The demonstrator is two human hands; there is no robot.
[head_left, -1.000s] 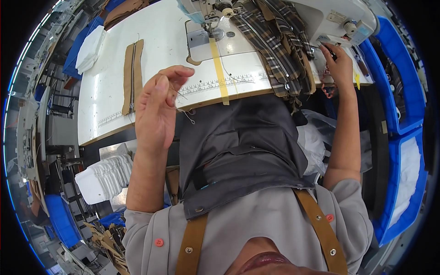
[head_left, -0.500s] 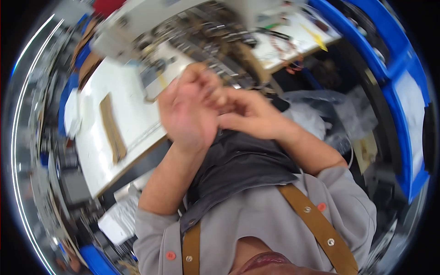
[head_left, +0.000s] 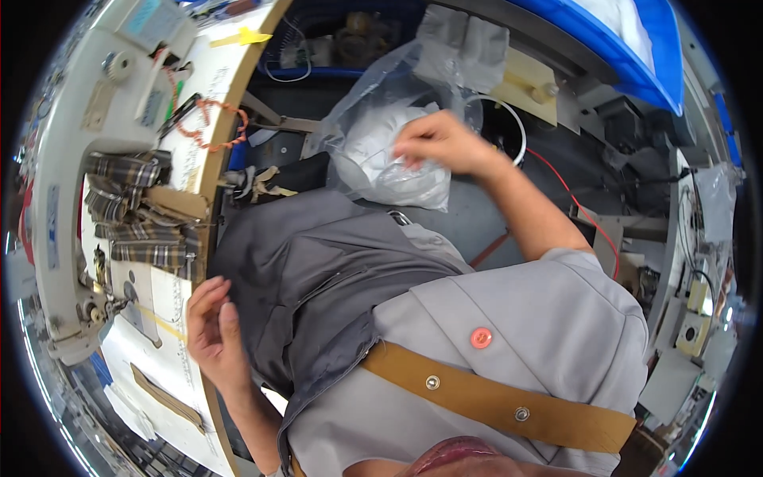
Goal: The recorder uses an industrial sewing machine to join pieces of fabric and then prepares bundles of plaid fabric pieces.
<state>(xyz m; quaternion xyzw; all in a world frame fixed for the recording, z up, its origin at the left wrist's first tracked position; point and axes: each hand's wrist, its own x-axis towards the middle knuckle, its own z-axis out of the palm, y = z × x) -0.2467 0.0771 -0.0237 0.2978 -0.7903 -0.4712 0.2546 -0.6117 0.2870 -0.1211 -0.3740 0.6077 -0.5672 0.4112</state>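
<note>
My right hand point(head_left: 443, 143) is over a clear plastic bag point(head_left: 389, 143) with white material in it, to the right of the table. Its fingers curl together, and whatever may be between them is hidden. By the table's front edge, my left hand point(head_left: 214, 332) is raised with thumb and fingers apart and holds nothing. Beyond it, brown plaid fabric pieces point(head_left: 143, 215) lie bunched on the table beside a white sewing machine point(head_left: 60, 159). A long brown strip point(head_left: 167, 400) rests flat on the white tabletop point(head_left: 143, 350).
An orange coiled cord point(head_left: 218, 131) and yellow tape point(head_left: 248, 36) are at the table's far end. Blue bins point(head_left: 664, 60) stand at the upper right. A white hoop point(head_left: 518, 127) and a red cable point(head_left: 584, 208) are right of the bag.
My hands were together over the lap and have separated. The right has gone out over the plastic bag, the left to the table edge. The view has turned to the right.
</note>
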